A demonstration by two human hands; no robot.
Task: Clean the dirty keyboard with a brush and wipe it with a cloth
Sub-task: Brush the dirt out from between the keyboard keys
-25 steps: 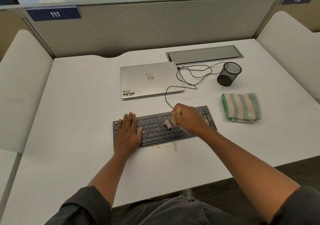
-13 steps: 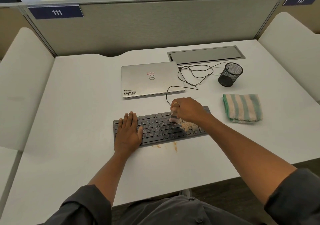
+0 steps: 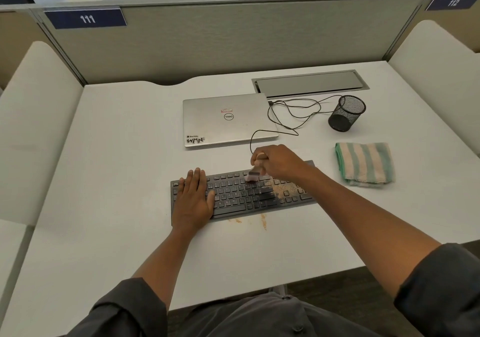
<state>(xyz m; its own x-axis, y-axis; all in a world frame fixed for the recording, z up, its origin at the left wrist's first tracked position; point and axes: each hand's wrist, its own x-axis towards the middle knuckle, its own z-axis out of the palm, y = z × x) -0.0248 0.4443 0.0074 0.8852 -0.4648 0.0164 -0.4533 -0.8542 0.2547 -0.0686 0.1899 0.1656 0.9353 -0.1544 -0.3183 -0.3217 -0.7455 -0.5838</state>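
Pressing our left hand (image 3: 193,199) flat on the keyboard (image 3: 241,193) near the bench (image 3: 117,154) front edge, we grip the brush (image 3: 253,174) in our right hand (image 3: 279,163), bristles on the keys beside tan crumbs (image 3: 284,189). The folded cloth (image 3: 365,163) lies right. Bare bench spreads left. The laptop (image 3: 228,119) reads "Dell"; partition labels (image 3: 85,19) read 111, 112.

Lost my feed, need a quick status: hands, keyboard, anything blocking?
Left hand flat on keyboard, steadying. Right hand grips brush, bristles on upper keys. Tan crumbs on right keys, some on desk. Cloth untouched; nothing blocking.
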